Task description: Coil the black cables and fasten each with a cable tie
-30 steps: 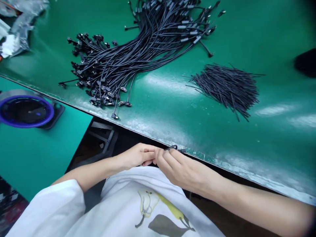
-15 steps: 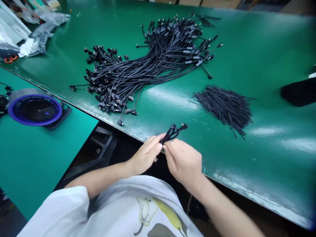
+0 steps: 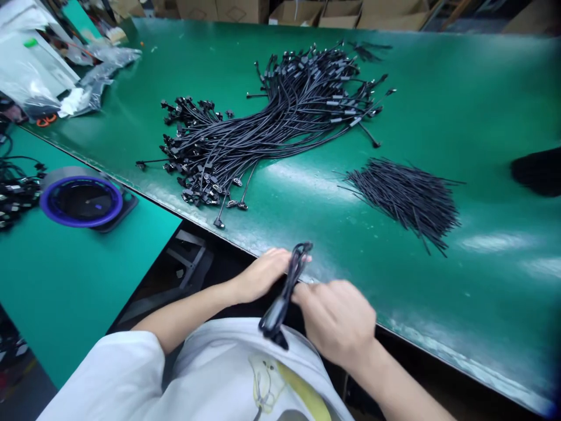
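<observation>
Brown boxes (image 3: 242,10) stand in a row behind the big green table (image 3: 482,105). On its left end lie crinkly clear bags (image 3: 114,57) and two orange loops (image 3: 42,122) (they look like scissor handles). Nearby sits a purple ring (image 3: 82,224).

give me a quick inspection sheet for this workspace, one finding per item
Surface: glossy green tabletop, scuffed along its near edge
Job's things: looped black cable, blurred, off the near edge
Clutter: plastic bags at the far left; pile of thin black strips on the right half
Hands: left hand holds the looped black cable; right hand is close by, its grip unclear
Cables: large heap of black cables, connectors at both ends
Surroundings: cardboard boxes beyond the far edge
</observation>
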The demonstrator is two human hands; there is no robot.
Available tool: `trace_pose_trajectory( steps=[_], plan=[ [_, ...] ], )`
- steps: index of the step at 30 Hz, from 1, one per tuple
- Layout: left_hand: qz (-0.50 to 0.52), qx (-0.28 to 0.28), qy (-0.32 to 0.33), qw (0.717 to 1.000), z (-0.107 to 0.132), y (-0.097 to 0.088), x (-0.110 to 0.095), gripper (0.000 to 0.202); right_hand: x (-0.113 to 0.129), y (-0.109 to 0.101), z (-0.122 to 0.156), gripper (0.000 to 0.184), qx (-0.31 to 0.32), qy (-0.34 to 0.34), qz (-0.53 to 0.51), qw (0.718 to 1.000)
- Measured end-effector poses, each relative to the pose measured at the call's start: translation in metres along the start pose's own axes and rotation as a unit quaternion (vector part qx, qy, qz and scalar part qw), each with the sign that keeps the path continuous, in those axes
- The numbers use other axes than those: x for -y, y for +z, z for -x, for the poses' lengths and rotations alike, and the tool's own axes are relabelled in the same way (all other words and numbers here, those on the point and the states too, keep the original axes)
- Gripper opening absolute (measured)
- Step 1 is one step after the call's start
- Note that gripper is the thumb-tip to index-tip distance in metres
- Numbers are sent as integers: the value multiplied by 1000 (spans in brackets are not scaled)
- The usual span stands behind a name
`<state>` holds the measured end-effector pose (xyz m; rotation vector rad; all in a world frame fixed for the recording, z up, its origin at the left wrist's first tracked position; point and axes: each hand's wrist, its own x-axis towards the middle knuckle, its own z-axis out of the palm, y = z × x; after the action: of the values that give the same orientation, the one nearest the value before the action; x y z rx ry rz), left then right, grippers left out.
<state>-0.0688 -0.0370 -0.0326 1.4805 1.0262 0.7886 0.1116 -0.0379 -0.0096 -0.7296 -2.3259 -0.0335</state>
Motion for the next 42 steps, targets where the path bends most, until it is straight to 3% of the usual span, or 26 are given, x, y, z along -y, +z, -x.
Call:
trace_pose_trajectory(
  steps=[3,7,9,11,13,16,18,20,24,25,27,30,32,33,35,37,39,42],
  plan=[
    [125,26,-14,992,7,-15,-21,78,7,4,2,23,51,-15,-50,997],
    [25,119,63,991,22,-8,-43,63,-16,-2,-3,25,52,61,12,997],
    [14,86,43,995,21,4,-36,59,-25,-7,-7,22,21,89,50,995],
    [74,3,-32,997,16,12,-22,63,-24,-9,-10,25,0,97,54,994],
    [163,-53,-111,979,9,15,-9,69,-17,-5,-9,30,-2,101,26,995],
    [272,-29,-162,948,3,10,-2,64,-5,8,-2,32,23,107,-8,994],
    [276,-7,-143,950,3,6,-2,48,-3,15,3,30,43,109,-31,993],
    [237,-14,-95,967,5,5,-4,35,-7,19,8,30,88,141,-118,979],
    [217,-65,-30,974,7,14,-4,30,-16,12,12,32,175,273,-317,892],
    [231,-77,-23,970,6,16,-5,31,-17,7,12,32,165,289,-307,891],
    [241,-88,-25,966,2,17,-5,31,-17,-6,12,28,94,281,-220,930],
    [103,-79,-20,991,-6,10,-7,28,-18,-23,10,7,-26,172,-35,984],
    [-105,-69,67,990,-11,6,-8,24,-20,-27,9,24,-4,96,48,994],
    [-220,-66,133,964,-14,5,-9,22,-22,-27,8,28,41,80,68,994],
    [-402,-57,263,875,-21,6,-9,18,-25,-22,11,28,149,98,67,982],
    [-485,-42,344,803,-28,9,-8,21,-27,-16,18,31,227,147,38,962],
    [-510,-7,369,777,-34,13,-6,27,-31,-15,30,30,256,184,18,949],
    [-502,22,352,790,-40,12,1,42,-54,-34,57,26,213,239,66,945]
  ],
)
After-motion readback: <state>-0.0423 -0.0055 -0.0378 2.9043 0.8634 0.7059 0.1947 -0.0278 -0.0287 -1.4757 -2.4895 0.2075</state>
